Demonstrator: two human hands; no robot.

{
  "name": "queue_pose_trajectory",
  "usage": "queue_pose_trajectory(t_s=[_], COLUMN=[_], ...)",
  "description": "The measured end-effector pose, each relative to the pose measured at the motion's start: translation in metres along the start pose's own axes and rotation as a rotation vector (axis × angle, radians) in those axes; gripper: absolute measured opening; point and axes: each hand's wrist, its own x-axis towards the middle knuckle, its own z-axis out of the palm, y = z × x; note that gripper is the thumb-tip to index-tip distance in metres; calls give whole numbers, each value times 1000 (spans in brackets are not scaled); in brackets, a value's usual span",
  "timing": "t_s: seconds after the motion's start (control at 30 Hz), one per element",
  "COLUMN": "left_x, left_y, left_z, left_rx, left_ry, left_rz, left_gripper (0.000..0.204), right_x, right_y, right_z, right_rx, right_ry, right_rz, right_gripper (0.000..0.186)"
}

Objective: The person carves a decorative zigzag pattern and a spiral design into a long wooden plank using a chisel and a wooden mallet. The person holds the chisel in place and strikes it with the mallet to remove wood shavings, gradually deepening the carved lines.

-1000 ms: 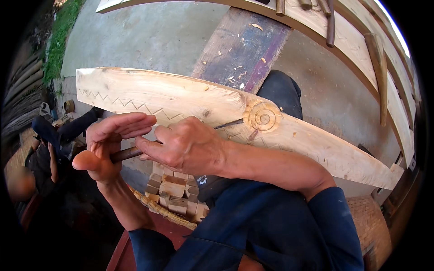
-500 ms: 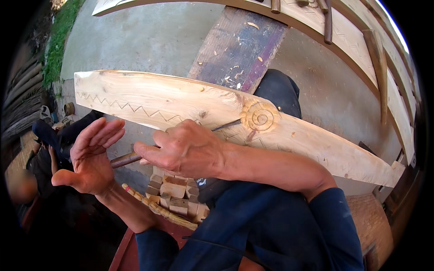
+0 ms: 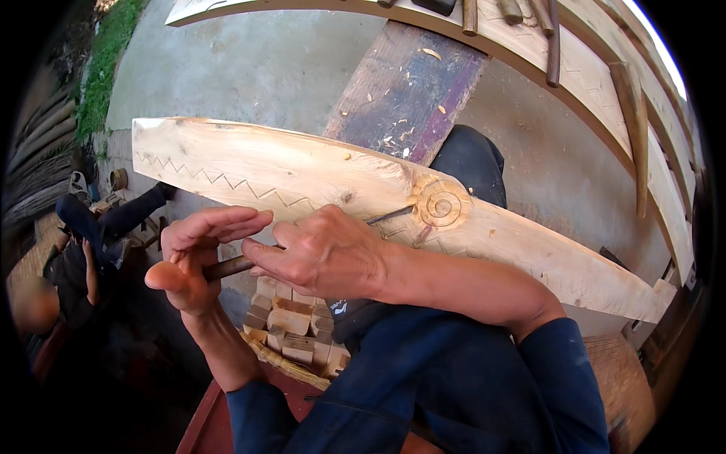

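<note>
A long pale board (image 3: 272, 155) lies across in front of me. A zigzag line is cut along its near edge, and a round spiral carving (image 3: 442, 203) stands right of its middle. My right hand (image 3: 325, 250) is closed round a wood carving chisel (image 3: 389, 214), whose dark blade tip meets the left rim of the spiral. The chisel's brown wooden handle points back to my left hand (image 3: 200, 257). That hand is open, fingers stretched out, its palm at the butt of the handle; whether it presses there is partly hidden.
A stained plank (image 3: 401, 91) with wood shavings runs under the board. Curved beams (image 3: 522, 53) at the far right carry several wooden-handled tools (image 3: 553, 45). Wood blocks (image 3: 295, 321) fill a basket below my hands. Another person (image 3: 83, 265) sits at the left.
My left hand has swung right and its fingers now point toward my right hand, the palm closer to the handle's end. My right hand still grips the chisel. The view has shifted slightly.
</note>
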Motion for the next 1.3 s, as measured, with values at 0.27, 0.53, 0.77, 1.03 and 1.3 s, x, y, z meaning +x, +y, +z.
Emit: queue_pose_trajectory(t_s=[0.27,0.53,0.77,1.03,1.3], left_x=[-7,-33,-34,-32,-18], left_y=[-15,-31,-28,-24,-5], left_z=[-35,-18,-11,-10,4], left_rx=[-265,-18,-12,9,50], left_ry=[86,-102,-63,-47,4], left_rz=[374,104,88,78,36], left_gripper=[141,150,149,149,142], right_x=[2,-5,-5,-4,-1], right_y=[-1,-16,-8,-8,-6], right_z=[1,12,14,12,6], right_rx=[-40,-37,-14,-5,4], right_ry=[43,118,102,90,119], right_rz=[-15,-164,-166,-161,-128], right_gripper=[24,26,25,26,29])
